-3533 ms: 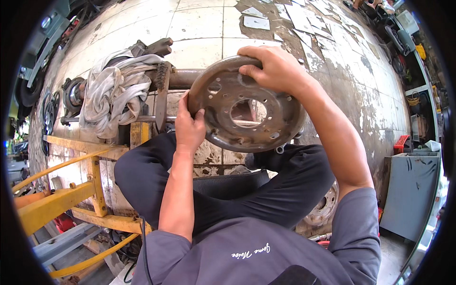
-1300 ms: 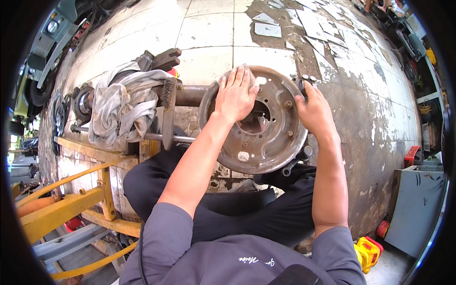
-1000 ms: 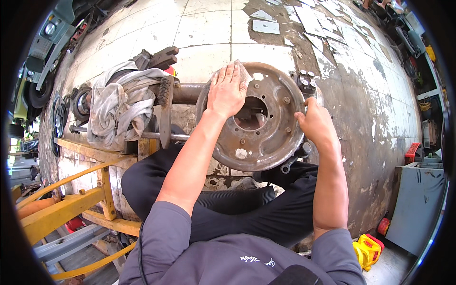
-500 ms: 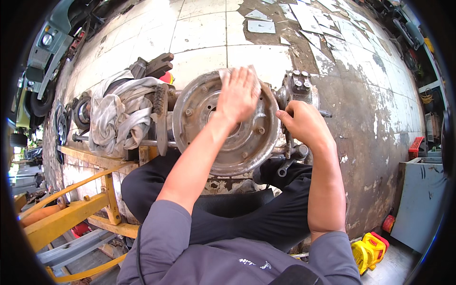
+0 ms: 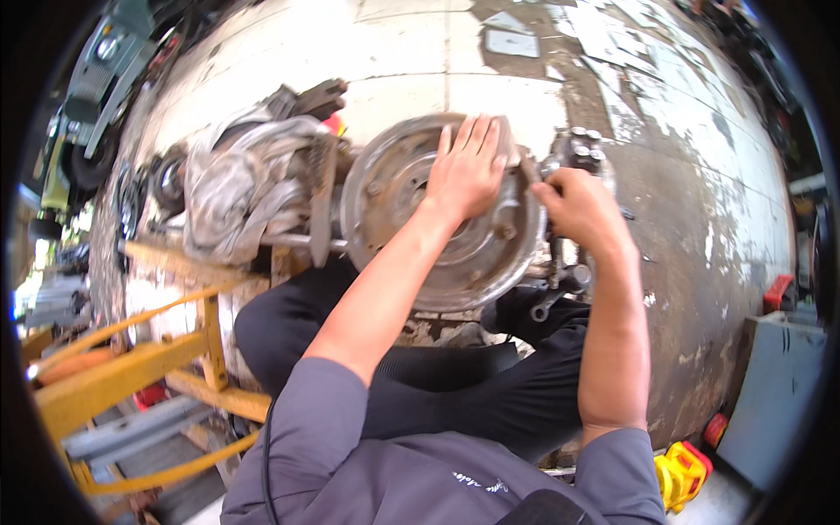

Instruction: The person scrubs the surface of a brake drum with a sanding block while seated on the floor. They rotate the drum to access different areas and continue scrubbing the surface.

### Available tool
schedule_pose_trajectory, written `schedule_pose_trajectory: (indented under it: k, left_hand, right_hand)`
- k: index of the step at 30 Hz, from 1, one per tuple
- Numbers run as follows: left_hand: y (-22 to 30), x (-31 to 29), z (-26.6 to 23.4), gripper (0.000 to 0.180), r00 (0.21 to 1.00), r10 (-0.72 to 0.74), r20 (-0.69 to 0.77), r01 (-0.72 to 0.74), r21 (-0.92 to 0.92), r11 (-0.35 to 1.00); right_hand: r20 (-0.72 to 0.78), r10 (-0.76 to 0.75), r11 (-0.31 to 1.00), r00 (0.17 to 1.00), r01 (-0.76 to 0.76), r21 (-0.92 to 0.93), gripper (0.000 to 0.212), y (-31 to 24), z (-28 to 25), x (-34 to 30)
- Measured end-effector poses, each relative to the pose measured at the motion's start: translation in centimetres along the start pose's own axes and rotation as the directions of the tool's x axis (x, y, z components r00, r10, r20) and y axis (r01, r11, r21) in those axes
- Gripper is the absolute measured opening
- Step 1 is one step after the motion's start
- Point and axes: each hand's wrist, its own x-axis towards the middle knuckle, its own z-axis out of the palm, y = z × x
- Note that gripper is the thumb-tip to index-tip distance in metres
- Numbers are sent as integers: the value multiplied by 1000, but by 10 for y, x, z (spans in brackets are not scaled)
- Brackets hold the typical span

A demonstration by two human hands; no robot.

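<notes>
While the left hand [image 5: 471, 171] lies flat over a rust-brown metal disc [image 5: 481, 234], I can't tell if the right hand [image 5: 583, 206] clamps it; broken tiles [image 5: 619, 42] spread upper right.

The floor [image 5: 385, 52] was pale tile (worn to brown toward the right); broken tile pieces [image 5: 512, 43] lay across its bare patch, and a blue-grey cabinet [image 5: 774, 376] stood at the right.

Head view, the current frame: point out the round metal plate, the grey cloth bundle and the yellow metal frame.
Round metal plate [image 5: 477, 245]: head view, lower right of its face.
Grey cloth bundle [image 5: 241, 201]: head view, middle of its folds.
Yellow metal frame [image 5: 122, 379]: head view, its thick beam.
</notes>
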Motion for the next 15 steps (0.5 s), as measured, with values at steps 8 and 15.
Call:
schedule_pose_trajectory:
  k: [8,15]
  left_hand:
    - [93,26,-1,68,879,-393,271,440,-141,887]
    - [44,16,11,64,956,-267,122,258,83,963]
  right_hand:
    - [-323,110,974,940,-36,225,44,0,-29,-8]
    - [-228,-2,977,974,51,208,43,-4,-2,-8]
